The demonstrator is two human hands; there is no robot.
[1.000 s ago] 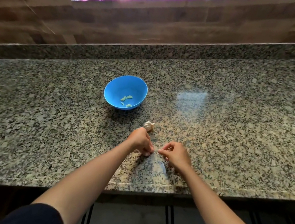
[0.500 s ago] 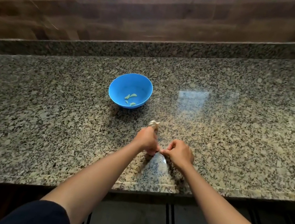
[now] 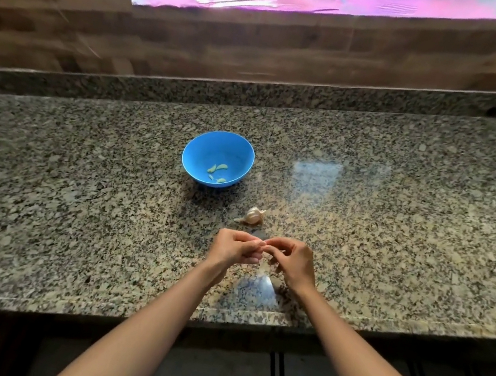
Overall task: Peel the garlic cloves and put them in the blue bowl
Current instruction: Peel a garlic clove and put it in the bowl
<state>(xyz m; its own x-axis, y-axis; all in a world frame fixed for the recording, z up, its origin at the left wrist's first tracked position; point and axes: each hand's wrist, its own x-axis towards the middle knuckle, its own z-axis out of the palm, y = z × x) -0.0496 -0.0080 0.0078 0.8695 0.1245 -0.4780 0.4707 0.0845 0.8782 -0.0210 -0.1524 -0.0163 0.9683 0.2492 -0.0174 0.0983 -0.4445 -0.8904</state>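
Left hand (image 3: 234, 249) and right hand (image 3: 293, 262) raised just above counter (image 3: 75, 191), near front edge. Fingers of both curled, tips meeting, pinching garlic clove (image 3: 263, 247) between them; clove mostly hidden, peel state cannot tell. Garlic bulb (image 3: 253, 215) lying on its side on counter just beyond hands, untouched. Blue bowl (image 3: 201, 147) upright farther back, left of bulb, apart from it. Few peeled cloves (image 3: 222, 167) at bowl bottom. Window (image 3: 304, 0) above backsplash, pink glare on sill.
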